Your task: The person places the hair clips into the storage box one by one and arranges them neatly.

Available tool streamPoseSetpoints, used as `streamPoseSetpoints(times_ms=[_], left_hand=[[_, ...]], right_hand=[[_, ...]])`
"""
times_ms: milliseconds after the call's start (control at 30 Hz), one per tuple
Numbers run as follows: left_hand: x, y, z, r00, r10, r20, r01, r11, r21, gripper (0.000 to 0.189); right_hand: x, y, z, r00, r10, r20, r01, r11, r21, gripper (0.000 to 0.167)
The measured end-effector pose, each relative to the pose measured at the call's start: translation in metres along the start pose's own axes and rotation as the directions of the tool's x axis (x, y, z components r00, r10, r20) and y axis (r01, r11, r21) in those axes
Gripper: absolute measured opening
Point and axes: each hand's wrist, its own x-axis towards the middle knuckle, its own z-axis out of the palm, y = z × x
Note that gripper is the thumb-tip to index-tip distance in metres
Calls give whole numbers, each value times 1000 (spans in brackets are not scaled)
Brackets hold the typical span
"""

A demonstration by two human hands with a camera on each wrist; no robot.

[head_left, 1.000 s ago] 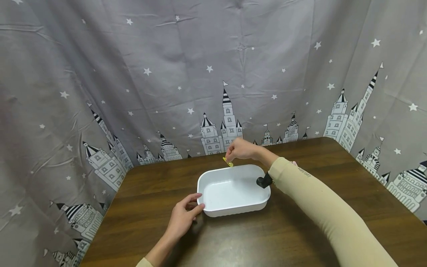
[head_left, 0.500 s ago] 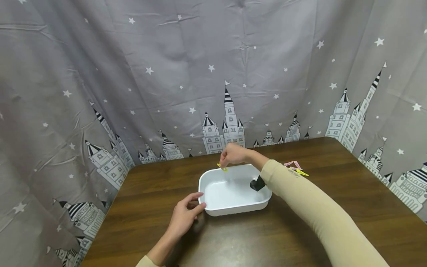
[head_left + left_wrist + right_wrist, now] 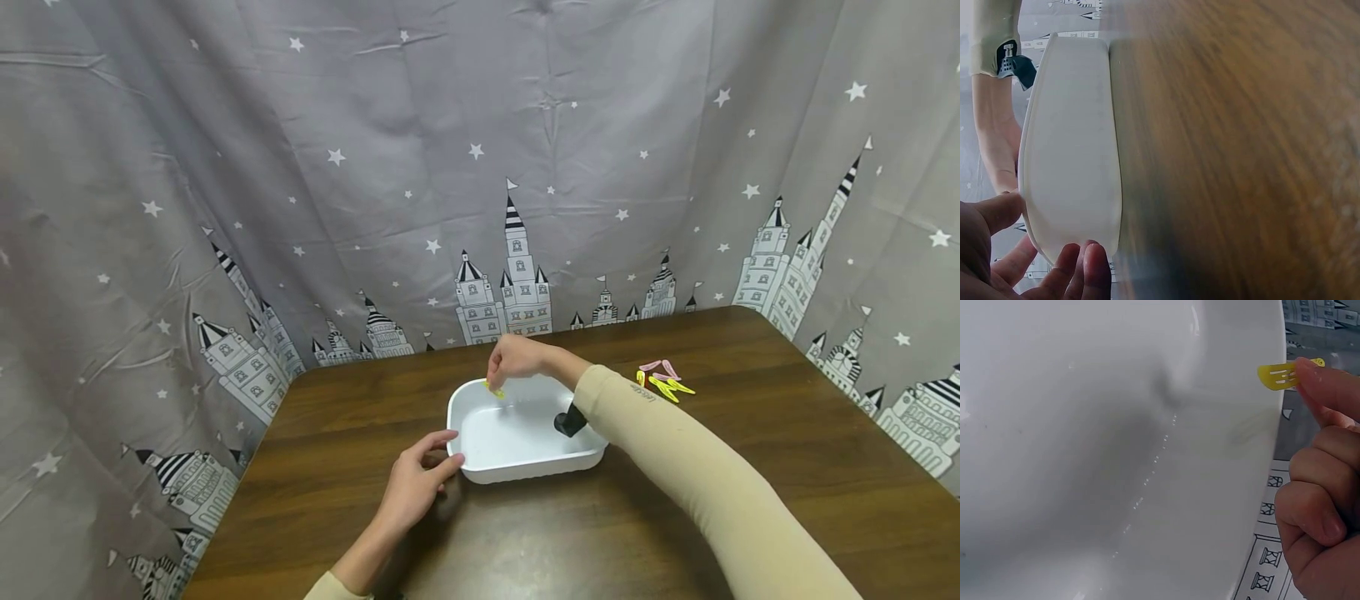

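A white oblong plastic tub (image 3: 528, 472) stands on the wooden table. My left hand (image 3: 412, 486) holds its near left corner, thumb and fingers about the rim and wall, as the left wrist view of the tub (image 3: 1072, 150) shows. Over the far rim of the tub, my right hand (image 3: 516, 358) pinches a small yellow snap hair clip (image 3: 1274, 376) between thumb and forefinger. Its other fingers are curled in. In the head view that clip (image 3: 498, 392) is small and partly hidden by the fingertips.
Right of the tub, several yellow hair clips (image 3: 663, 388) and pink hair clips (image 3: 670, 370) lie loose on the brown table (image 3: 787, 433). A grey curtain (image 3: 360, 100) with castles hangs behind the table. A black device (image 3: 571, 421) sits at my right wrist.
My right hand has moved left and down with the yellow hair clip, toward the tub's far rim. The loose clips at the right have come into view from behind the sleeve. My left hand stays put.
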Motion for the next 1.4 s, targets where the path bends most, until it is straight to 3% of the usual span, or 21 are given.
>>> streamPoseSetpoints(times_ms=[467, 733, 1400], left_hand=[[0, 0, 0, 1000, 10, -1, -10, 1000, -6, 35], [0, -1, 0, 1000, 1, 4, 0, 1000, -14, 36], [0, 0, 0, 1000, -1, 2, 1, 1000, -21, 36]], right_hand=[[6, 3, 13, 1000, 22, 6, -21, 998, -65, 9], [10, 3, 19, 1000, -5, -3, 4, 993, -122, 11], [6, -5, 19, 1000, -7, 10, 8, 996, -92, 4]])
